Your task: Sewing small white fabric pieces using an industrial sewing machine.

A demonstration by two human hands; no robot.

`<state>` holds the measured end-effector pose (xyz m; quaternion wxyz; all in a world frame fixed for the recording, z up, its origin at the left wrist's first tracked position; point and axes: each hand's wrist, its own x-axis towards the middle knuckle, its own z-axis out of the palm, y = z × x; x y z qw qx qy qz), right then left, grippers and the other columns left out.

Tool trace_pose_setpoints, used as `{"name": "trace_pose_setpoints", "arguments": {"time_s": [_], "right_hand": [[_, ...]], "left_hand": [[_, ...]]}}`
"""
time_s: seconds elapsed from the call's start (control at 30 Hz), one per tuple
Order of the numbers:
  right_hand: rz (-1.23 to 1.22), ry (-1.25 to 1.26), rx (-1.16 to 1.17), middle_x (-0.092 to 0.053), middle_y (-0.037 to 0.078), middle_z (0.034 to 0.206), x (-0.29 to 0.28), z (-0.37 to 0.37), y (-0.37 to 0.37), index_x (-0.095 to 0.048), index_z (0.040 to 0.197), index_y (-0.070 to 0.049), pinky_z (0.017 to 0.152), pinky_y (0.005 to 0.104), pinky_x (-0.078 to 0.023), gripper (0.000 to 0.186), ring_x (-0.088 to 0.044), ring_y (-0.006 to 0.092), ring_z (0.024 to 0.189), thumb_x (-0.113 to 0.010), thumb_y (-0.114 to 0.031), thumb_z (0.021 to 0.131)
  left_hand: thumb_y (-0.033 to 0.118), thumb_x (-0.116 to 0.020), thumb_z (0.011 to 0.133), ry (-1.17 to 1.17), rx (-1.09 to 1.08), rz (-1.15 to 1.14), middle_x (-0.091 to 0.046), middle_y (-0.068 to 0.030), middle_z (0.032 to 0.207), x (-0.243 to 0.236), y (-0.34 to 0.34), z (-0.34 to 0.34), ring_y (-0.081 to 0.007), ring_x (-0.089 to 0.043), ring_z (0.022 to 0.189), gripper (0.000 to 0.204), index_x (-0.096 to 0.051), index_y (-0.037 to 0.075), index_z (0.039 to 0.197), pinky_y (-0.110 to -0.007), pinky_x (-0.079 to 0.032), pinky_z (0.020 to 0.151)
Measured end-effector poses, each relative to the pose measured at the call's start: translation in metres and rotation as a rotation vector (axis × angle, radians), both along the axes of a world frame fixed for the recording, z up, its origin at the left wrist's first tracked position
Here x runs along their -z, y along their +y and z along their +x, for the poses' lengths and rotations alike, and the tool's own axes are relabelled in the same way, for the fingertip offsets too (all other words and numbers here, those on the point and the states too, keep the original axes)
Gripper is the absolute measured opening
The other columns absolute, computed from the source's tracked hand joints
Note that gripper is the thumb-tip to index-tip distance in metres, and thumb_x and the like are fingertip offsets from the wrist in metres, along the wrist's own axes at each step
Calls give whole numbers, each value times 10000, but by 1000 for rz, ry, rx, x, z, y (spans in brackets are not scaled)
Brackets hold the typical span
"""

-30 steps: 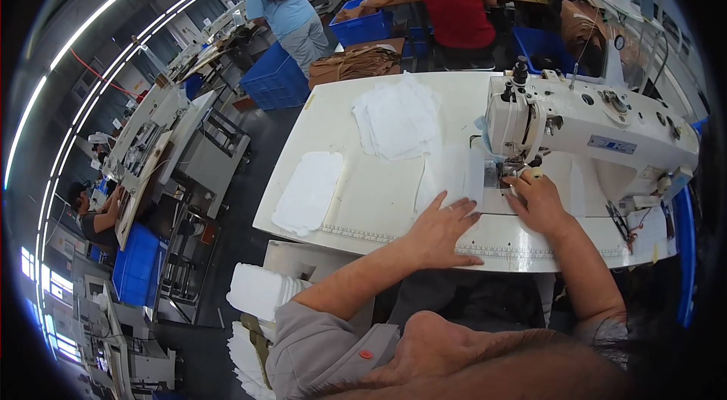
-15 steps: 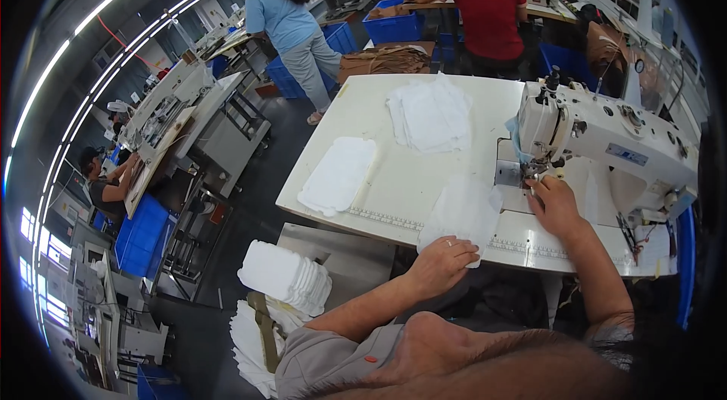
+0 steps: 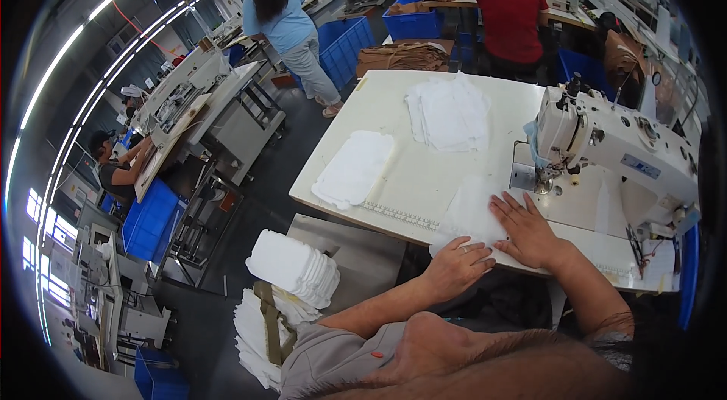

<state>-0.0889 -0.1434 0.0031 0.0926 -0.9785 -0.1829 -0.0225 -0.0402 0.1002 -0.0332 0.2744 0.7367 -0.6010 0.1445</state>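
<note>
My left hand (image 3: 458,267) has its fingers curled over the near end of a thin white piece (image 3: 473,211) at the table's front edge. My right hand (image 3: 522,230) lies on the piece's right side with fingers spread, just short of the needle area of a white sewing machine (image 3: 621,150). Farther back on the table (image 3: 530,78) lies a loose pile of white pieces (image 3: 447,108); a flatter white stack (image 3: 352,165) is at the left, behind a printed ruler strip.
Below left, white bundles (image 3: 291,267) rest on a grey side shelf (image 3: 363,249). Co-workers in blue (image 3: 291,21) and red (image 3: 507,18), plus a seated person (image 3: 113,173), are around other machines. Blue crates (image 3: 148,218) and brown fabric piles (image 3: 401,59) stand nearby.
The white piece has moved toward me to the front edge. My left hand has come down and curled over its end. My right hand has left the needle area and spread onto the piece.
</note>
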Motion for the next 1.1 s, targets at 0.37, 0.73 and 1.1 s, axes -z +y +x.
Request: {"name": "trace_pose_setpoints", "arguments": {"time_s": [0.37, 0.73, 1.1], "right_hand": [[14, -64, 129, -374, 170, 1636, 12, 0, -2, -376, 1562, -10, 1265, 577, -137, 622, -281, 357, 1549, -499, -316, 1035], [151, -64, 324, -379, 244, 1598, -5, -63, 5, -416, 1501, 7, 1247, 598, -197, 696, -323, 409, 1517, -690, -299, 940], [250, -262, 381, -540, 218, 1435, 10, -73, -5, -588, 1319, 10, 1222, 591, -272, 526, -471, 392, 1396, -746, -259, 896]], "left_hand": [[206, -751, 903, -19, 14, 24, -711, -11, 1228, -5, 7, 2, -182, -669, 1197, 240, -744, 145, 1135, -430, -454, 1080], [445, -784, 869, 243, -375, -10, -641, -142, 1382, -25, 5, 82, -335, -609, 1259, 627, -642, 62, 1344, -454, -455, 1025], [163, -826, 833, 602, -113, 115, -666, -70, 1010, -30, -55, 115, -218, -646, 994, 261, -587, 60, 840, -383, -513, 882]]}}
